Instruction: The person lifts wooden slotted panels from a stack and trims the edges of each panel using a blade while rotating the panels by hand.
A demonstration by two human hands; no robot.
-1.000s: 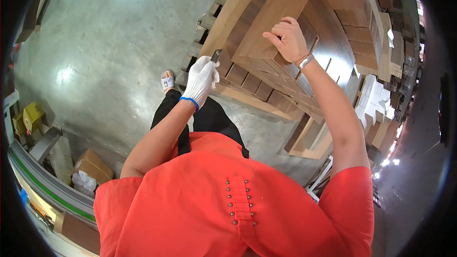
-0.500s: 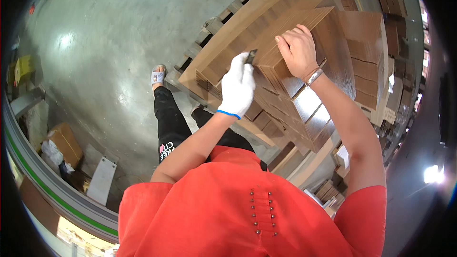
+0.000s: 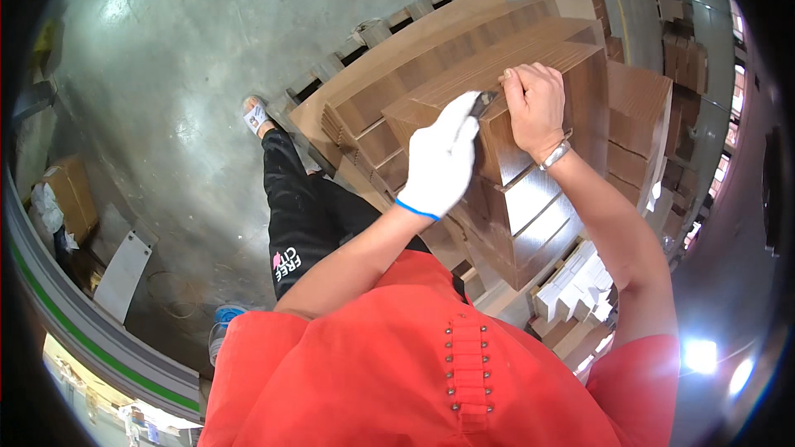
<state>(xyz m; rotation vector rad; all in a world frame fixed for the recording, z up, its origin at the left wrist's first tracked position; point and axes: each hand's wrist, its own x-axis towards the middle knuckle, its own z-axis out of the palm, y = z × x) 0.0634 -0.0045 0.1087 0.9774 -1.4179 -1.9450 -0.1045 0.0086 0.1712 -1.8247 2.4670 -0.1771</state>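
Observation:
My left hand (image 3: 441,157), in a white glove with a blue cuff, is closed on a small dark hand tool (image 3: 483,103). The tool's tip lies at the near top edge of a stack of brown wood-grain panels (image 3: 464,79), close to my right hand. My right hand (image 3: 537,108), bare with a band at the wrist, is curled at the stack's top corner. Its thumb points toward the tool; the palm hides what its fingers grip. The stack's side face (image 3: 530,199) shines and shows gaps between layers.
The stack rests by a wooden pallet (image 3: 356,54). More brown stacks (image 3: 633,124) stand at right, and white pieces (image 3: 580,281) lie below. At left are a cardboard box (image 3: 73,194), a pale board (image 3: 122,277) and a green-striped rail (image 3: 108,348). A blue shoe (image 3: 228,314) shows nearby.
My left hand and its tool have moved right along the stack's edge, up to my right hand. The view has shifted, and a blue shoe now shows at lower left.

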